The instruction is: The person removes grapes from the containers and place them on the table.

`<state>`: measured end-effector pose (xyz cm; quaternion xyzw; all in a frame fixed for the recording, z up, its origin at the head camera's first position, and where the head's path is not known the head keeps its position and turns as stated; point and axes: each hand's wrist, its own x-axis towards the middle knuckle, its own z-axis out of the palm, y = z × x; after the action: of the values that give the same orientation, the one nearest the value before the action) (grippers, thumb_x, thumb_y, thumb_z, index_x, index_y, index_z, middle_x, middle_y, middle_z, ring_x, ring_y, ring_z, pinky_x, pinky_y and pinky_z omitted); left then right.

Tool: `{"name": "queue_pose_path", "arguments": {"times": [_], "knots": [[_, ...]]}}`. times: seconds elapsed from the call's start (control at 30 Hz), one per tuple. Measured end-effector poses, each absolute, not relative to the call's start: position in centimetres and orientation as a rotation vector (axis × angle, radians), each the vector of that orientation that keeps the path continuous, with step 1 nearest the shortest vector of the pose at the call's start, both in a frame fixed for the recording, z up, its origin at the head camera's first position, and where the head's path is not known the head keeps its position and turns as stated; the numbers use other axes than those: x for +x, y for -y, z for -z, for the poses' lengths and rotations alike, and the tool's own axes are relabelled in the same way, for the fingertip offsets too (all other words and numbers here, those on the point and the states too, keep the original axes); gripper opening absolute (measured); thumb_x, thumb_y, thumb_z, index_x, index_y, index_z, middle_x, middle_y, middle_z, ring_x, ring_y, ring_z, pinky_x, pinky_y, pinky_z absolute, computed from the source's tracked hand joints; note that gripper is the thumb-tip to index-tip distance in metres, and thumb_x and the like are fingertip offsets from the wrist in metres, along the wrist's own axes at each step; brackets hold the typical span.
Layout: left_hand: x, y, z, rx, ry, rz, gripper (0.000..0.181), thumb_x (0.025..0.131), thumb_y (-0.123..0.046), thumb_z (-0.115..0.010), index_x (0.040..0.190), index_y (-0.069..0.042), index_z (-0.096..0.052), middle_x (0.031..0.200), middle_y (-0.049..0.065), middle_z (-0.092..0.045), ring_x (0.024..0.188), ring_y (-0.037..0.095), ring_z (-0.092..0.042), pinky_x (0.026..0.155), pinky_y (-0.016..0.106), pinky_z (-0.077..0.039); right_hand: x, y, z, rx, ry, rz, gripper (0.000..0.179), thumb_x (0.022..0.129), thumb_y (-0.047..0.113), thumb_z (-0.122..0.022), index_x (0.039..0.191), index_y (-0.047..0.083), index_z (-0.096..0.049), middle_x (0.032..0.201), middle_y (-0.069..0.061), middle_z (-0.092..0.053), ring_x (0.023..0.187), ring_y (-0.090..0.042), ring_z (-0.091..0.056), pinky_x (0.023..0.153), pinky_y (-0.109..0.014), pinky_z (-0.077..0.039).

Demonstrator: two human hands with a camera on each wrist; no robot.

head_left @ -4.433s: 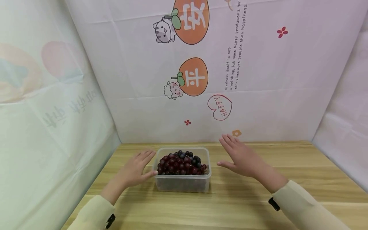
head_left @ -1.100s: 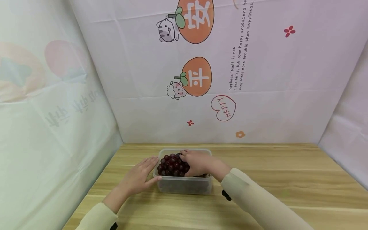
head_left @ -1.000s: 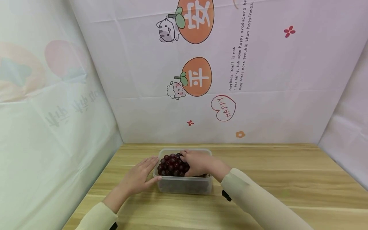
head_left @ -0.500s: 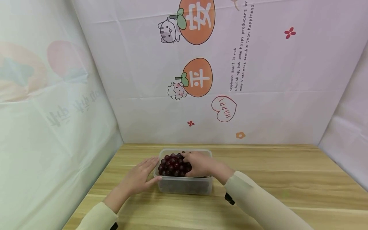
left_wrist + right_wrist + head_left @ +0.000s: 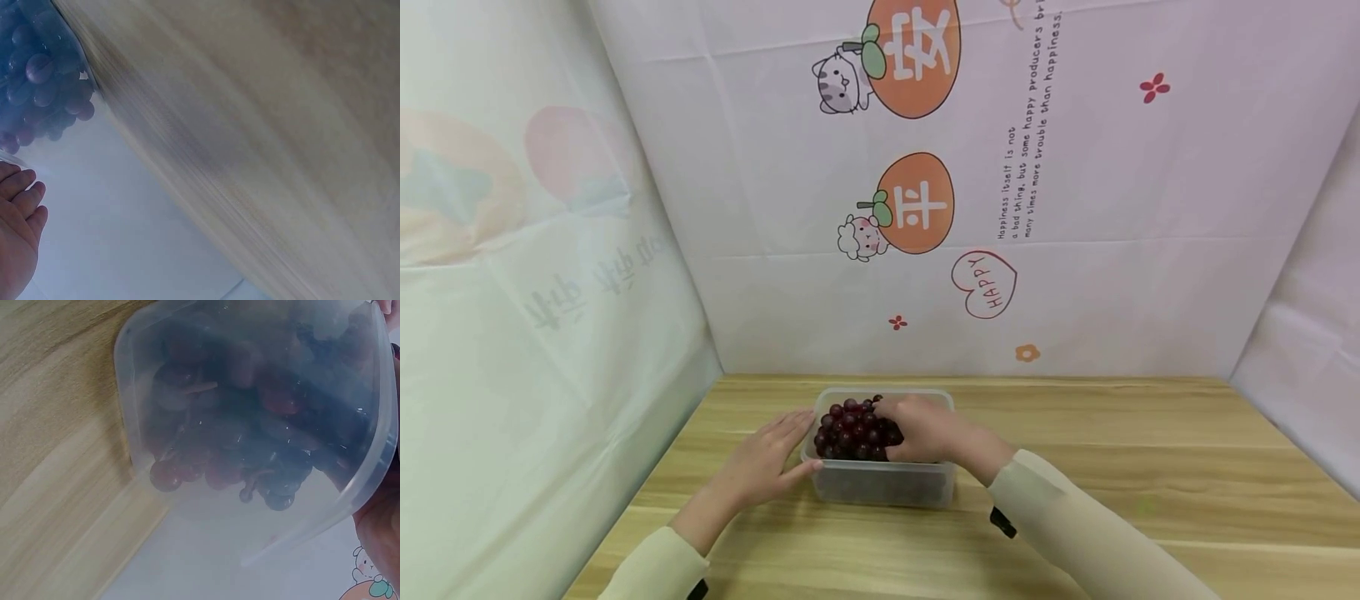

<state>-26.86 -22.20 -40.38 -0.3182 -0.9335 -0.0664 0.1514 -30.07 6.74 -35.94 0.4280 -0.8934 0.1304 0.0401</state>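
A clear plastic container (image 5: 883, 485) stands on the table, filled with dark red and near-black grapes (image 5: 848, 435). My left hand (image 5: 760, 465) rests at its left end, fingers straight and thumb at the front rim. My right hand (image 5: 928, 429) reaches in from the right and grips the grapes, thumb toward the front and fingers toward the back; the fingertips are partly hidden among them. Through the container wall (image 5: 300, 540) in the right wrist view, grapes and stems show blurrily. The left wrist view catches the left fingers (image 5: 26, 203) close to the container's rim.
The wooden table (image 5: 1112, 467) spreads out on both sides and in front of the container. A white printed cloth (image 5: 820, 317) hangs behind it, with further cloth walls at the left (image 5: 550, 375) and right (image 5: 1307, 367).
My right hand has come from above the table at the right into the container, onto the grapes. The left hand has moved slightly against the container. In the last second, little moved.
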Motion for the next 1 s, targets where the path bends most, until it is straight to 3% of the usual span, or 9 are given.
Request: {"name": "queue_pose_path", "arguments": {"times": [0.2, 0.7, 1.0], "knots": [[-26.85, 22.16, 40.41, -0.928, 2.674, 0.211, 0.078, 0.096, -0.054, -0.051, 0.145, 0.005, -0.039, 0.148, 0.019, -0.041, 0.136, 0.033, -0.039, 0.113, 0.048, -0.028, -30.14, -6.83, 36.2, 1.347, 2.62, -0.335, 0.044, 0.081, 0.02, -0.077, 0.12, 0.004, -0.063, 0.111, -0.006, -0.066, 0.09, -0.016, -0.064, 0.075, -0.029, -0.056], [-26.83, 22.22, 40.48, -0.923, 2.668, 0.216, 0.078, 0.096, -0.055, -0.051, 0.145, 0.005, -0.04, 0.147, 0.018, -0.042, 0.136, 0.032, -0.039, 0.114, 0.046, -0.028, -29.65, -6.83, 36.05, 1.348, 2.537, -0.328, 0.039, 0.081, 0.013, -0.075, 0.118, 0.004, -0.066, 0.102, -0.005, -0.07, 0.073, -0.009, -0.06, 0.062, -0.024, -0.053], [-26.87, 22.15, 40.46, -0.935, 2.668, 0.222, 0.078, 0.097, -0.054, -0.05, 0.145, 0.005, -0.039, 0.147, 0.019, -0.041, 0.135, 0.034, -0.04, 0.113, 0.048, -0.029, -29.39, -7.06, 35.76, 1.324, 2.503, -0.317, 0.04, 0.079, 0.012, -0.075, 0.118, 0.003, -0.068, 0.103, -0.009, -0.072, 0.071, -0.012, -0.063, 0.059, -0.024, -0.052]]}}
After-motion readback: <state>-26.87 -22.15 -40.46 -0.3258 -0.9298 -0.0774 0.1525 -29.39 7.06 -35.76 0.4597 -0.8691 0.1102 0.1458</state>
